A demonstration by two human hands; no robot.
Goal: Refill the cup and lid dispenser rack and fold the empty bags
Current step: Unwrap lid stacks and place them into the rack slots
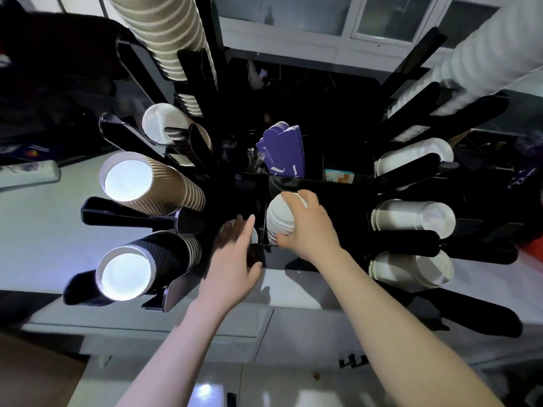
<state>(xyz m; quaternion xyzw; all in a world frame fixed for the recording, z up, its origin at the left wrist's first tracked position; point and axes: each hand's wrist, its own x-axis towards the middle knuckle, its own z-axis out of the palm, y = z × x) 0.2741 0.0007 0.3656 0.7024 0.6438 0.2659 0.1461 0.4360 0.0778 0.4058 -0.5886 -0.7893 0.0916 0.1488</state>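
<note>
A black dispenser rack [296,261] stands on a pale counter, seen from above. My right hand [308,227] grips a stack of white lids [279,220] in the rack's front middle compartment, thumb at the near side and fingers over the top. My left hand [235,259] reaches with straight fingers into the compartment to the left, touching a small white lid or cup [255,235] that is mostly hidden. Brown ribbed cups [152,183] and black ribbed cups [141,268] lie in the left slots. White lid stacks [411,218] fill the right slots.
Purple cardboard sleeves [283,149] stand in a back compartment of the rack. A tall stack of brown ribbed cups [164,30] rises at the upper left, and a long white lid stack [476,60] at the upper right. The pale counter [38,230] stretches left.
</note>
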